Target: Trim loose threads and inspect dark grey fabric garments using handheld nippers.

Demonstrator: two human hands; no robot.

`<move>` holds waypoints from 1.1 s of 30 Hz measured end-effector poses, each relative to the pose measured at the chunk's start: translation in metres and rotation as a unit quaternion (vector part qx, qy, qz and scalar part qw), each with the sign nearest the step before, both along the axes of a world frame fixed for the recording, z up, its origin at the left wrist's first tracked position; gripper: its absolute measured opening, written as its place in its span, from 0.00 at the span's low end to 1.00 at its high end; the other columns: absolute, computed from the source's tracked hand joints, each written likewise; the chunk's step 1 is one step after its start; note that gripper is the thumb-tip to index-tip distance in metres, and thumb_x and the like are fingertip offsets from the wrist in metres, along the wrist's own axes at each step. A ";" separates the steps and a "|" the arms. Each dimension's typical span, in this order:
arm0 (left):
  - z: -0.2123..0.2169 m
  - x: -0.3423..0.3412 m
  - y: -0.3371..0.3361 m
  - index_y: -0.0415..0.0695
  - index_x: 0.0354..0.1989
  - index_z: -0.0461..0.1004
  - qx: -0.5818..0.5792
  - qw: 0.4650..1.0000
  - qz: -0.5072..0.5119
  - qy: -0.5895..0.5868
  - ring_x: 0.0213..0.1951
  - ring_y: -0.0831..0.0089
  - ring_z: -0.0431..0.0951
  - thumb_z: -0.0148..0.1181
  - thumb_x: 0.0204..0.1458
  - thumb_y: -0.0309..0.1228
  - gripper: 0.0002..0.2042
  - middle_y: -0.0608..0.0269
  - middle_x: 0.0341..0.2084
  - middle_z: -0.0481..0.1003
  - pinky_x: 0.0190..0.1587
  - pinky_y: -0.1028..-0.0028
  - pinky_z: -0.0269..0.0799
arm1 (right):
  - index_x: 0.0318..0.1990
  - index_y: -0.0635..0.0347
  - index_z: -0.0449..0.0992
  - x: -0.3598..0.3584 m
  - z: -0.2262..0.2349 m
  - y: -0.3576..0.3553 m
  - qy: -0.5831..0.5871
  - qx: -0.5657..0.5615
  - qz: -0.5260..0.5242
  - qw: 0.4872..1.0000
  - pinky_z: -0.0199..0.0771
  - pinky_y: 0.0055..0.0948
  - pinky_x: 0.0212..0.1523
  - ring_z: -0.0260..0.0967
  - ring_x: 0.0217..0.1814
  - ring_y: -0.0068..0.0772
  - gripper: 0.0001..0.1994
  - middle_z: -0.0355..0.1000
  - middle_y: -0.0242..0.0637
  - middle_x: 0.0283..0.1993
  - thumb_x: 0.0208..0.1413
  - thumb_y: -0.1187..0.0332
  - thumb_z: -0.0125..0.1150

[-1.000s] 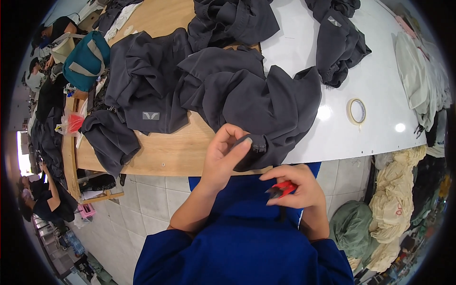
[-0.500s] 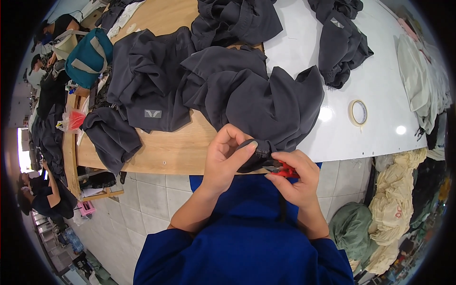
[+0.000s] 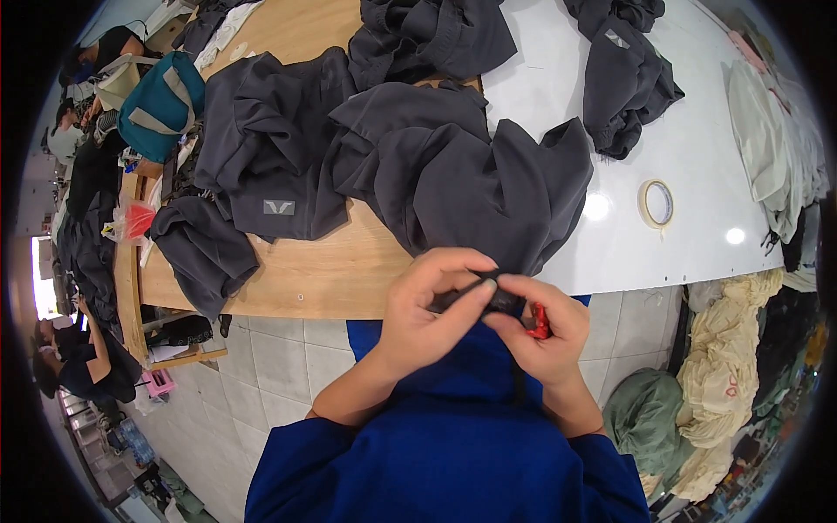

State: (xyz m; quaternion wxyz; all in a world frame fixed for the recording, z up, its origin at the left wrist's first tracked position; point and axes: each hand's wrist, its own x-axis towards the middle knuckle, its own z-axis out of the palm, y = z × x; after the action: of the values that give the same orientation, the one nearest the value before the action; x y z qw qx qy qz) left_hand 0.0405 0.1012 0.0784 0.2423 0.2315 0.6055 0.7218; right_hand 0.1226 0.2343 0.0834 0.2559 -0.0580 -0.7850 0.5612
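A dark grey garment (image 3: 471,192) lies bunched on the table, with its near end drawn over the front edge toward me. My left hand (image 3: 427,314) pinches that end, a narrow cuff-like edge (image 3: 506,302), between thumb and fingers. From the other side, my right hand (image 3: 554,336) grips the same edge with thumb and forefinger, the two hands' fingertips almost touching. Red-handled thread snips (image 3: 539,322) are tucked in the right palm; the fingers hide their blades.
More dark grey garments (image 3: 270,148) lie left and beyond, one (image 3: 628,87) at the far right. A tape roll (image 3: 656,204) rests on the white tabletop (image 3: 610,253). A teal bag (image 3: 161,109) stands at left, near co-workers. Cream and green cloth heaps (image 3: 719,366) sit at right.
My left hand has shifted right, closer to the right hand. The right fingers now pinch the cuff-like edge, and the snips have moved back into the palm.
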 end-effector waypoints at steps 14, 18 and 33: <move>0.006 -0.002 0.003 0.37 0.65 0.41 0.048 0.997 0.025 -0.048 0.29 0.88 0.72 0.51 0.51 0.15 0.34 0.63 0.26 0.75 0.32 0.88 0.63 | 0.34 0.61 0.77 0.010 -0.003 0.003 -0.016 -0.106 0.014 0.994 0.52 0.14 0.18 0.57 0.16 0.15 0.11 0.69 0.30 0.20 0.39 0.77 0.68; 0.010 -0.004 0.002 0.36 0.64 0.42 0.052 0.997 -0.001 -0.054 0.27 0.89 0.71 0.52 0.50 0.15 0.34 0.63 0.26 0.75 0.31 0.89 0.63 | 0.32 0.59 0.77 -0.002 -0.014 0.000 0.115 0.146 -0.021 0.982 0.44 0.20 0.15 0.48 0.13 0.22 0.12 0.55 0.25 0.13 0.36 0.78 0.69; 0.008 -0.011 -0.004 0.38 0.64 0.43 0.090 0.990 0.007 -0.108 0.23 0.93 0.64 0.51 0.51 0.16 0.33 0.68 0.20 0.74 0.27 0.91 0.55 | 0.37 0.61 0.75 0.012 -0.022 0.025 0.067 0.092 -0.037 0.993 0.58 0.21 0.22 0.59 0.21 0.25 0.25 0.70 0.33 0.27 0.28 0.60 0.74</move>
State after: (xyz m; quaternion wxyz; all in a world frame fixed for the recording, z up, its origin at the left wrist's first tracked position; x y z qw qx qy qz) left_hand 0.0298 0.0969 0.0860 0.2794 0.1691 0.5105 0.7955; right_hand 0.1344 0.2589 0.0613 0.3328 -0.0257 -0.8119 0.4790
